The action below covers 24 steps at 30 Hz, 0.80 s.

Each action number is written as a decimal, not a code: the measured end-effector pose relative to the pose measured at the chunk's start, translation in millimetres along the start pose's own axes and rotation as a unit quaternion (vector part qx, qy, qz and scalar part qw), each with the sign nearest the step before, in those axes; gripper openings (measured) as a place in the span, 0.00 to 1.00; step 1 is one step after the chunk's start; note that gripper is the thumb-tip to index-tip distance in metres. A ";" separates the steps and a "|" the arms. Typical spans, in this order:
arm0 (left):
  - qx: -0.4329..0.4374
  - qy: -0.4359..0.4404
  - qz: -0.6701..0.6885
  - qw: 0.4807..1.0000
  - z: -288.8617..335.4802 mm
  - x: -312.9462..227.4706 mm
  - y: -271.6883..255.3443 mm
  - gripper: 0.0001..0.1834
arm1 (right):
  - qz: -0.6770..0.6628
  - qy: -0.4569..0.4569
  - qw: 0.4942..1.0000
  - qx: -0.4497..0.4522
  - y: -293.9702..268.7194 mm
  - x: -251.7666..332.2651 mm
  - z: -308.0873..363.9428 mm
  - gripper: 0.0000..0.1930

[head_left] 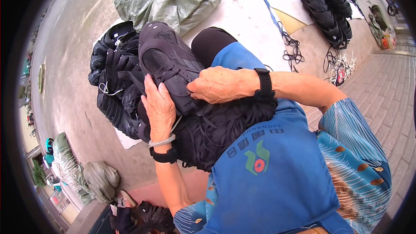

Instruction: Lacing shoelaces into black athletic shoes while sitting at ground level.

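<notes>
A black sneaker upper lies across my lap, its toe pointing away from me and its front part laced. My left hand grips the upper's left edge, fingers stretched along its side. At the upper's right eyelet edge, my right hand is closed in a pinch, seemingly on the black shoelace; the fingertips hide most of it. Under both wrists a thick bundle of loose black shoelaces covers my lap. Just left of the upper is a heap of black shoe uppers, with a white string among them.
A grey-green woven sack lies ahead. Stacked black uppers lie far right, near tangled black cords and white strings. More sacks are at left. Another person's dark-haired head shows at the lower edge.
</notes>
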<state>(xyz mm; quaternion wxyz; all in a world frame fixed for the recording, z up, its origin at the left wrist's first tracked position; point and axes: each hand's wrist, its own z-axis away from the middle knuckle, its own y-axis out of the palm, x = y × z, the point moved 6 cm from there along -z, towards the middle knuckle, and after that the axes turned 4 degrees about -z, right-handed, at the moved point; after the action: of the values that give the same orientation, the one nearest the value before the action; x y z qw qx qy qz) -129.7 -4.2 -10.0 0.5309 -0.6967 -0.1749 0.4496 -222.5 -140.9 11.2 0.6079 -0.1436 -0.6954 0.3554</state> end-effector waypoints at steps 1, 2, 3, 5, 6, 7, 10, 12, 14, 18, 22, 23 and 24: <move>0.019 -0.006 -0.035 0.999 3.3 -0.3 2.0 0.28 | -0.011 0.005 1.000 0.025 0.9 1.7 1.2 0.13; 0.037 -0.013 -0.070 0.997 6.1 0.7 3.8 0.29 | -0.009 0.006 1.000 0.024 0.4 1.7 1.2 0.13; 0.048 -0.008 -0.049 0.998 7.1 2.3 4.1 0.30 | -0.056 0.008 0.998 0.032 1.9 0.8 1.1 0.14; 0.038 -0.004 -0.039 0.999 7.3 3.4 3.1 0.30 | -0.144 0.033 0.988 0.046 1.5 0.5 -0.4 0.15; 0.030 0.002 -0.030 0.999 7.6 3.5 2.5 0.29 | -0.142 0.032 0.988 0.049 -0.8 3.3 1.5 0.15; 0.026 -0.005 -0.032 0.999 10.9 7.4 -2.4 0.29 | -0.137 0.037 0.988 0.054 -4.8 11.6 0.3 0.16; -0.102 -0.029 0.176 0.979 17.7 11.4 -19.1 0.26 | -0.151 0.049 0.987 0.036 -9.7 22.1 -0.7 0.15; -0.149 -0.031 0.296 0.943 24.8 6.1 -35.6 0.22 | -0.047 -0.062 0.996 -0.040 -14.0 34.8 -4.2 0.12; -0.083 -0.092 0.337 0.934 31.4 -7.4 -48.3 0.19 | -0.067 -0.042 0.996 -0.034 -5.2 54.5 -9.1 0.09; 0.152 -0.160 0.412 0.884 38.5 -12.4 -20.3 0.24 | -0.030 -0.056 0.996 -0.065 23.7 73.3 -10.4 0.09; 0.221 -0.153 0.430 0.862 36.9 -22.8 -17.9 0.21 | 0.064 -0.094 0.991 -0.070 33.1 86.0 -2.1 0.08; 0.237 -0.161 0.423 0.859 36.3 -23.6 -15.2 0.19 | 0.075 -0.112 0.989 -0.065 34.8 88.3 -0.8 0.07; 0.238 -0.160 0.425 0.859 36.6 -22.5 -10.6 0.19 | 0.077 -0.111 0.989 -0.065 33.5 86.2 0.7 0.07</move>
<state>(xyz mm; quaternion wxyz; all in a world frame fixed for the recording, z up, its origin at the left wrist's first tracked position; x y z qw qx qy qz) -168.9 4.9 8.3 0.4030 -0.4744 0.1680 0.7645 -249.8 -63.1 52.9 0.4876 -0.1955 -0.7668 0.3688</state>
